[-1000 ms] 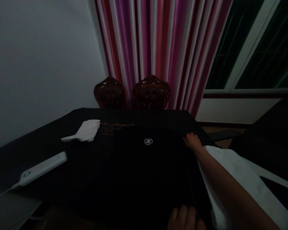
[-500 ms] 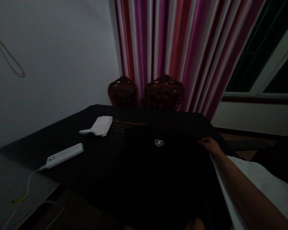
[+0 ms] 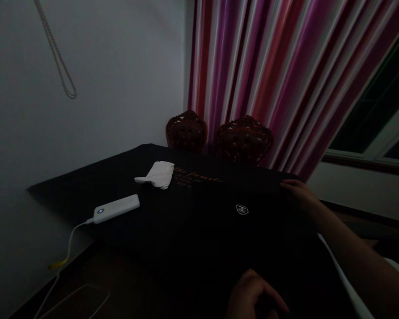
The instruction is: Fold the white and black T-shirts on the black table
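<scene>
A black garment with a small round white emblem lies spread over the dark tablecloth. Its outline is mostly lost in the dim light. At its far right part, my right hand reaches in with thumb and fingers pinched together on the cloth. My left hand is at the bottom of the view, low on the same garment, its fingers curled on the black fabric; the lower part of this hand is cut off by the frame.
A folded white cloth and a white power bank with a cable lie on the left. Two carved chairs stand behind the table, before a striped curtain. A white item shows at the right edge.
The view has swung left, so the table sits further right in it. My left hand has come up into view from the bottom edge. My right hand stays at the garment's far right.
</scene>
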Demonstrator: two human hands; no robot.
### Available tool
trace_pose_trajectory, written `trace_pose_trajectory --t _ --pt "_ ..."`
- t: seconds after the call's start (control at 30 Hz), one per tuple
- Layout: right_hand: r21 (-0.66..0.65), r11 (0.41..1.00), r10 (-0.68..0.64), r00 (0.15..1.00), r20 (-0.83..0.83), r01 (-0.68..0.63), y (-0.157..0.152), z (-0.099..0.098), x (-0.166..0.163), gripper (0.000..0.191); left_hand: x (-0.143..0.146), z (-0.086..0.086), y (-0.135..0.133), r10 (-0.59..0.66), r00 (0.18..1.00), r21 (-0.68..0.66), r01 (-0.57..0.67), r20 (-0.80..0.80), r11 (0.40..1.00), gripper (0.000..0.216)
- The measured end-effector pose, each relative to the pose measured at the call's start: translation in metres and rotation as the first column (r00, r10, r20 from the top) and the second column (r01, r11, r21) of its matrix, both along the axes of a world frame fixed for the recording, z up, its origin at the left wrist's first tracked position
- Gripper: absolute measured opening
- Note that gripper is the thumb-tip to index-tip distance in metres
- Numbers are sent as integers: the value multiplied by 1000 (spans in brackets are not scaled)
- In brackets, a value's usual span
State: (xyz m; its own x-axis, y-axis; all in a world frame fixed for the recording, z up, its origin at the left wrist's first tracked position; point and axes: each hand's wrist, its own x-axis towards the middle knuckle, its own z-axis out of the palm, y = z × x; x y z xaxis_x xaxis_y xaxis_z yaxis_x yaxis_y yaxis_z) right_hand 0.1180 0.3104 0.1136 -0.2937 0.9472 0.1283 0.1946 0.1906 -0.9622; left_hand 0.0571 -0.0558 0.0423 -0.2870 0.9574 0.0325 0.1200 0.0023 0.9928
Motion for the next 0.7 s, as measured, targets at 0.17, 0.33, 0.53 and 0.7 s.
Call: trace_pose_trajectory --t 0.17,0.33,0.53,0.7 --pt "48 978 203 979 -1 -202 -36 31 -132 10 -68 16 -59 239 965 155 -222 -104 963 13" --pt "122 928 342 935 92 -352 -87 -3 -236 21 -115 -12 -98 510 832 51 -513 -219 857 20" --pt "220 876 380 895 235 -430 -125 -50 -260 11 -145 -47 -117 558 558 72 -664 -614 744 29" --pt "303 857 289 876 387 -416 -112 -66 -227 15 -155 -47 -102 432 374 85 -668 -821 740 41"
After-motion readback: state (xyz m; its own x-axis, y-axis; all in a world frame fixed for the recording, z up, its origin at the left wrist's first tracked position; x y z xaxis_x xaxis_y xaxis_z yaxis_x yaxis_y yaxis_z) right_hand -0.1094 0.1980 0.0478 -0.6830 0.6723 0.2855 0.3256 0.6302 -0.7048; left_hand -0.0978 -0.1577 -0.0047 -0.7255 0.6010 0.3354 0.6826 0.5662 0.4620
